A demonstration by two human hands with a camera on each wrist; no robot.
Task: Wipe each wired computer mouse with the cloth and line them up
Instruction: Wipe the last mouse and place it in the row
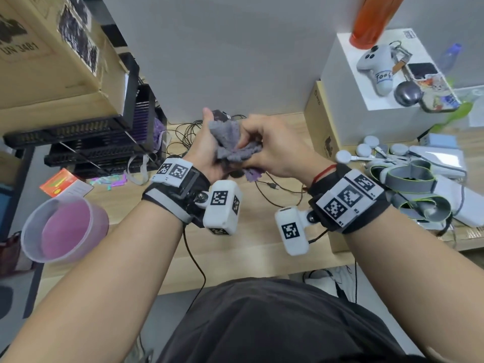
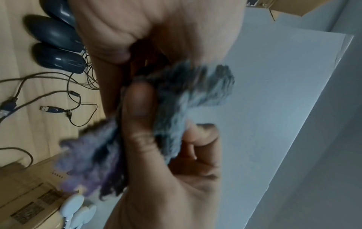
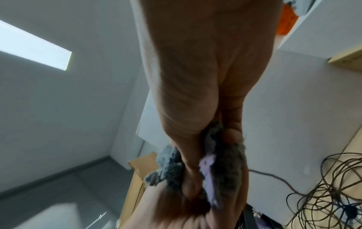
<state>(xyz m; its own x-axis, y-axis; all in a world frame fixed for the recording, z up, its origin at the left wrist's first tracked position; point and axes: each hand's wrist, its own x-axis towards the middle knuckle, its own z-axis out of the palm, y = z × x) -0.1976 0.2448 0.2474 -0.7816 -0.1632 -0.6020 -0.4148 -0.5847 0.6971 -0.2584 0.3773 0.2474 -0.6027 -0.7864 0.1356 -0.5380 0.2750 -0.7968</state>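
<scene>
Cloth (image 1: 230, 142): fuzzy grey-purple knit, rough nap. Mice (image 2: 58, 57): dark plastic, smooth, slight gloss on top. Cables (image 2: 78, 99): thin dark rubbery sheath, matt. Desk (image 1: 262, 247): light wood-grain, matt. Boxes (image 1: 52, 61): brown cardboard. Tub (image 1: 62, 229): translucent pink plastic, smooth.

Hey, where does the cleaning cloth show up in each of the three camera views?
Head view: the cloth is in the upper middle, bunched between the left hand and right hand, above the desk.
Left wrist view: centre, blurred, pinched under the left thumb.
Right wrist view: lower middle, around the fingers.
Shared landmark: the tangled mouse cables on the wooden desk.
</scene>
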